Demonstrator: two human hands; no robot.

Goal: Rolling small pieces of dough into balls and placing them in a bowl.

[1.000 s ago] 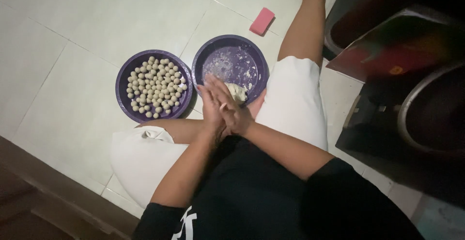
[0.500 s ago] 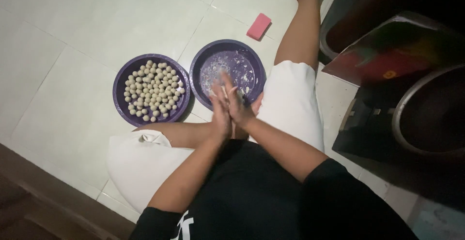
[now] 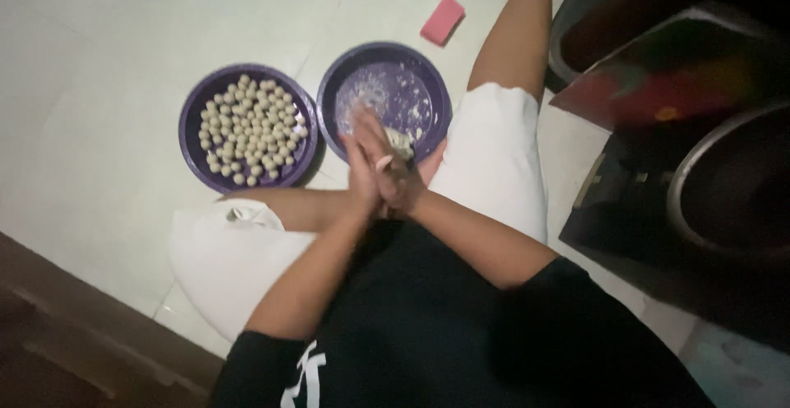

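Observation:
My left hand [image 3: 360, 163] and my right hand [image 3: 401, 184] are pressed flat, palm against palm, fingers pointing away from me. They hover over the near rim of a purple bowl [image 3: 331, 95] dusted with white flour. A pale lump of dough [image 3: 401, 139] lies in that bowl just beyond my fingertips. Whatever sits between my palms is hidden. To the left stands a second purple bowl [image 3: 191, 140] filled with several small round dough balls [image 3: 251, 128].
I sit on a pale tiled floor [image 3: 107, 62] in white shorts, right leg [image 3: 510, 54] stretched past the bowls. A pink block [image 3: 443, 19] lies beyond the floured bowl. A large metal pot [image 3: 724, 194] and dark boxes stand at right; dark wood [image 3: 74, 326] borders the lower left.
My palms have slid against each other and the fingers have stretched out further over the floured bowl. The bowls have stayed in place.

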